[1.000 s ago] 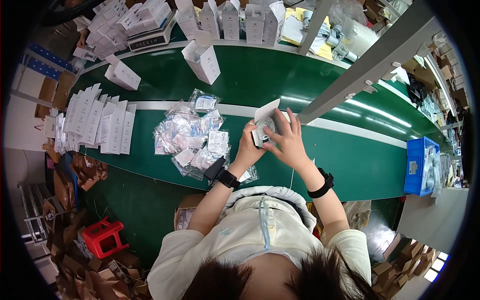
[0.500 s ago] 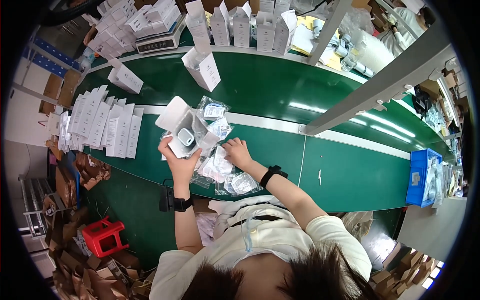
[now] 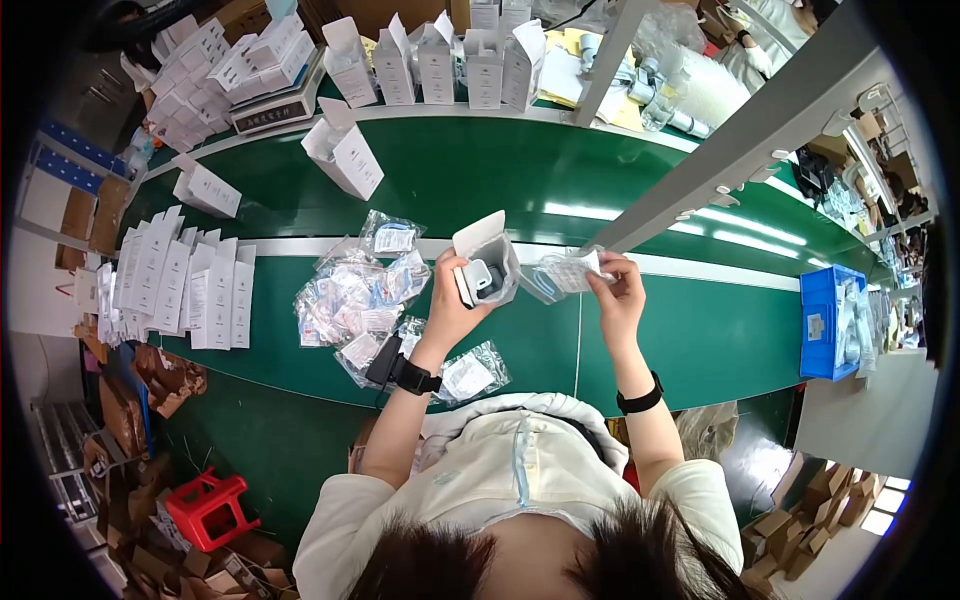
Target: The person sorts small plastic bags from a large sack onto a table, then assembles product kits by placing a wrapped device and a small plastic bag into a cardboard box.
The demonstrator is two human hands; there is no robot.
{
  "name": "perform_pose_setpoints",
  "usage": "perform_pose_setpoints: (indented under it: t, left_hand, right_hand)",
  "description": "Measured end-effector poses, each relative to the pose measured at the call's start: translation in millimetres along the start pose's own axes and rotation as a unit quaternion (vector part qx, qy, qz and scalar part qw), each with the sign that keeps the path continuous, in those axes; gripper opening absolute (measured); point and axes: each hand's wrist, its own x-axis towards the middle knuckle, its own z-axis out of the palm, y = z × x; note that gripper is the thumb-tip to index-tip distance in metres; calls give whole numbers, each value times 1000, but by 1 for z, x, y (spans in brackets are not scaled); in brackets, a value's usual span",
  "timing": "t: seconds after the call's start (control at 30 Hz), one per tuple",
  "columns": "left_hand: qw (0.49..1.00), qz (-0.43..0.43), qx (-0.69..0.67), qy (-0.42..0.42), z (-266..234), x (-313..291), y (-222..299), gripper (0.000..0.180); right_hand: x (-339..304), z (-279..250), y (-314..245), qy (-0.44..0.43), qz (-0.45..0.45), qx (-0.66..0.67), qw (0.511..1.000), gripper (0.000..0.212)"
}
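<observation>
An opened white carton [image 3: 483,240] is gripped in my left hand [image 3: 455,307], its flap up and its mouth tilted toward me. Inside it sits a white rounded device [image 3: 483,277] with a dark part beside it. My right hand [image 3: 622,300] pinches a clear plastic bag [image 3: 562,275] with a printed sheet and something bluish in it, just right of the carton's mouth. To the left of my hands, a pile of similar clear bags [image 3: 350,300] lies on the green table. One loose bag [image 3: 468,375] rests nearer to me.
Folded white cartons [image 3: 185,285] stand in a row at the left. Open cartons stand on the green conveyor [image 3: 450,165] and along the back shelf. A slanted metal post [image 3: 720,150] crosses the right side. A blue bin [image 3: 818,325] holds bagged items at the right end.
My left hand has carried the carton to the right, away from the pile. My right hand has lifted a clear bag from the pile and moved right with it. The view has shifted.
</observation>
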Motion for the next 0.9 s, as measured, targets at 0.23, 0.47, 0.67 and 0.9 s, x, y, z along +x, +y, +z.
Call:
perform_pose_setpoints:
  t: [0.23, 0.47, 0.67, 0.9]
  left_hand:
    - [997, -49, 56, -2, -10, 16, 22, 14]
    - [990, -136, 6, 31, -22, 26, -8, 7]
    - [980, -172, -97, 1, -13, 25, -5, 7]
    - [992, -127, -13, 17, -9, 25, -1, 8]
  right_hand:
    - [13, 34, -21, -168, -227, -68, 957, 24]
    - [29, 64, -25, -287, -365, -240, 852, 20]
    - [27, 66, -8, -489, -379, -358, 699, 15]
    - [1, 77, -13, -362, -332, -421, 763, 31]
